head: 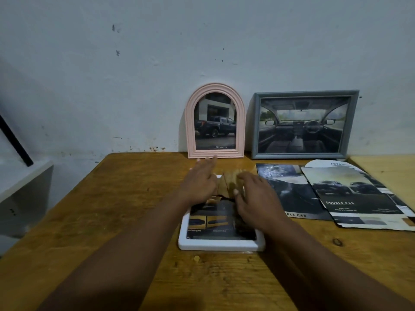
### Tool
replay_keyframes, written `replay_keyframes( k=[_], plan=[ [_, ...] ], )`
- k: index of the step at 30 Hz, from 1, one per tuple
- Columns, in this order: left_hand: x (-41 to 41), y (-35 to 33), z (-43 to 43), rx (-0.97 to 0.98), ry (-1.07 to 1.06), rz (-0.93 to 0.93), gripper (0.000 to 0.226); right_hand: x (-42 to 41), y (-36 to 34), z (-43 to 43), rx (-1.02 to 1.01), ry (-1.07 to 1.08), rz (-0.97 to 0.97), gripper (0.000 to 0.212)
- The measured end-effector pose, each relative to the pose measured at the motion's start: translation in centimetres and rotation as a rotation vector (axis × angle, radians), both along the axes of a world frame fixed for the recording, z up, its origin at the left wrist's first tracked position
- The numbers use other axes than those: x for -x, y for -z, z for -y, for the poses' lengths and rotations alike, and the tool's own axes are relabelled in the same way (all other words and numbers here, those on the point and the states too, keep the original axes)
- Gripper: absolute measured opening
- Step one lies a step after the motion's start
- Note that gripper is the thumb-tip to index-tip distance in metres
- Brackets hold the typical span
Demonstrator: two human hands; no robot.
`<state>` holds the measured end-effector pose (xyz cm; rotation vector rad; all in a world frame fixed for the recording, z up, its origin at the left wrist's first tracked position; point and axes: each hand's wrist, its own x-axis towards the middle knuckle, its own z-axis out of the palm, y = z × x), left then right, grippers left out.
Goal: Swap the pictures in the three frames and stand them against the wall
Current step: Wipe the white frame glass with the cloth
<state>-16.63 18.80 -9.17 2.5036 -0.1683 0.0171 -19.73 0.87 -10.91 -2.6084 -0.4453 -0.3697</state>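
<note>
The light is dim, cool and flat; shadows are soft and weak. The wall (134,63) is darker toward 9 o'clock. The left hand (199,182) and right hand (253,198) are smeared by motion blur. Straight lines bend near 3 and 9 o'clock from the wide lens. The grey frame (256,126) at 1 o'clock looks hazy.

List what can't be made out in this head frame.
Head view only:
- White frame: far half hidden under the left hand and right hand.
- Brown piece between the hands: motion-blurred, identity unclear; can't tell whether the right hand grips it.
- Brochure at right: corner cut off by the picture edge, small print too small to read.
- Black bar at left: cut off by the edge.
</note>
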Motion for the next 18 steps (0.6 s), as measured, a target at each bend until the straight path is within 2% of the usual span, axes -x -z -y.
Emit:
replay_keyframes(
  k=[4, 8, 10, 14, 18],
  plan=[
    [2.6, 1.9, -3.0, -0.181, -0.089, -0.008, 0.061, -3.5, -0.4, -1.9, 0.287, -0.176, -0.118, 0.051],
    [4.1, 4.0, -3.8, -0.196, -0.096, -0.003, 0.061, -4.7, -0.7, -1.2, 0.351, -0.037, -0.062, 0.034],
    [4.1, 4.2, -3.7, -0.208, -0.109, 0.06, 0.06, -4.5, -1.0, -0.2, 0.304, 0.05, -0.052, 0.026],
    [4.0, 4.1, -3.3, -0.28, -0.115, 0.112, 0.059, -3.3, -2.7, 1.1, 0.083, 0.087, -0.138, 0.012],
    [4.4, 3.3, -3.3, -0.357, -0.182, 0.218, 0.06, -1.6, -4.6, 3.3, 0.167, 0.05, -0.161, 0.01]
  ],
)
